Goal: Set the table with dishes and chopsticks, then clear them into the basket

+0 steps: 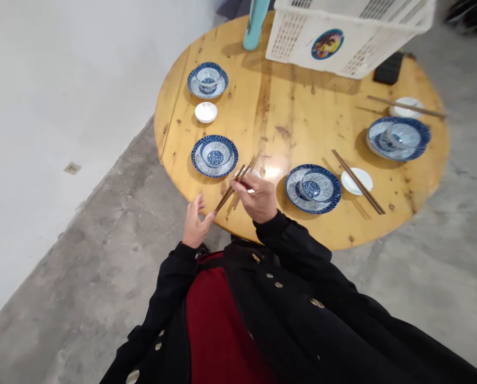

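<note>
Head view: your right hand (258, 198) pinches chopsticks (231, 191) above the bench (286, 106) edge, their lower ends just beside your open left hand (196, 223), its fingers spread, with a blue-rimmed plate (214, 169) just ahead of both hands.

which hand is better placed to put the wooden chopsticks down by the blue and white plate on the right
Right, probably: the right hand grips the brown wooden chopsticks and sits nearer the blue-rimmed white plate. The left hand is at the round wooden table's edge, its fingertips by the chopstick tips.
</note>
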Demonstrator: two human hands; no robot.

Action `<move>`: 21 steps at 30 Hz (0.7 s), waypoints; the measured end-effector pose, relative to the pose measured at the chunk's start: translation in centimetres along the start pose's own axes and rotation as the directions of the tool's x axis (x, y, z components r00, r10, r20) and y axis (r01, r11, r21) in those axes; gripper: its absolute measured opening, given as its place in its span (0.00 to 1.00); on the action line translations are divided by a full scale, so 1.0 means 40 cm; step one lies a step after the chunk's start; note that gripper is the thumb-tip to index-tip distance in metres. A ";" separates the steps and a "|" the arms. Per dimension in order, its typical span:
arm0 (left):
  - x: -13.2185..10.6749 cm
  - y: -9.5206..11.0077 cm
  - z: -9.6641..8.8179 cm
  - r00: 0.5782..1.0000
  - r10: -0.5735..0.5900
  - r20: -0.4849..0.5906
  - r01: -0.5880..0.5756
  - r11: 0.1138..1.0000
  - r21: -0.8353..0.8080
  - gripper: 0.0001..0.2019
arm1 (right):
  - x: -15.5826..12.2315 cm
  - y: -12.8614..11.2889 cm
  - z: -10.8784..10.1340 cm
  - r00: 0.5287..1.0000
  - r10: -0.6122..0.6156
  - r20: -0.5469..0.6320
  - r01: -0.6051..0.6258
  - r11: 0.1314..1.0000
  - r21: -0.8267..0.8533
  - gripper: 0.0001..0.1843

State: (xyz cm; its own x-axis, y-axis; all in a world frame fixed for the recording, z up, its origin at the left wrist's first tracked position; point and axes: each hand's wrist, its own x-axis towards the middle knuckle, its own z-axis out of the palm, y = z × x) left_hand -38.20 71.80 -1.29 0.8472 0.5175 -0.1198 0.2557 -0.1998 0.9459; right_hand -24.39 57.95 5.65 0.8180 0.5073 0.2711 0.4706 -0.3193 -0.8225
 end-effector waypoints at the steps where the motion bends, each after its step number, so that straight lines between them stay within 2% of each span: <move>1: -0.003 -0.018 -0.029 0.999 -0.029 -0.018 0.029 1.000 -0.002 0.30 | 0.001 0.005 0.004 0.999 0.004 -0.038 -0.006 0.999 -0.044 0.15; 6: -0.041 -0.126 -0.156 0.981 -0.156 -0.118 0.165 0.984 0.072 0.23 | -0.014 0.034 0.051 0.986 -0.023 -0.165 0.003 0.993 -0.121 0.16; 11: -0.075 -0.192 -0.218 0.971 -0.202 -0.131 0.210 0.976 0.052 0.24 | -0.033 0.030 0.081 0.981 -0.059 -0.185 0.029 0.986 -0.164 0.14; 16: -0.062 -0.199 -0.245 0.976 -0.201 -0.086 0.203 0.979 0.015 0.22 | -0.028 0.001 0.074 0.970 -0.039 -0.241 0.008 0.992 -0.127 0.15; 19: -0.027 -0.183 -0.259 0.986 -0.164 -0.025 0.164 0.986 0.020 0.20 | 0.005 -0.020 0.082 0.953 0.098 -0.285 -0.088 0.995 0.046 0.15; 21: 0.010 -0.166 -0.274 0.993 -0.120 -0.005 0.120 0.992 0.030 0.19 | 0.042 -0.026 0.104 0.936 0.215 -0.280 -0.159 0.965 0.211 0.17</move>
State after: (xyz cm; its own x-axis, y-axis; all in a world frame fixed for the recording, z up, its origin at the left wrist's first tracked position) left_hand -44.64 82.44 -4.31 0.8080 0.5421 -0.2306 0.3692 -0.1608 0.9153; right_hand -24.86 62.47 4.90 0.9592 0.1816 0.2168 0.2545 -0.2200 -0.9417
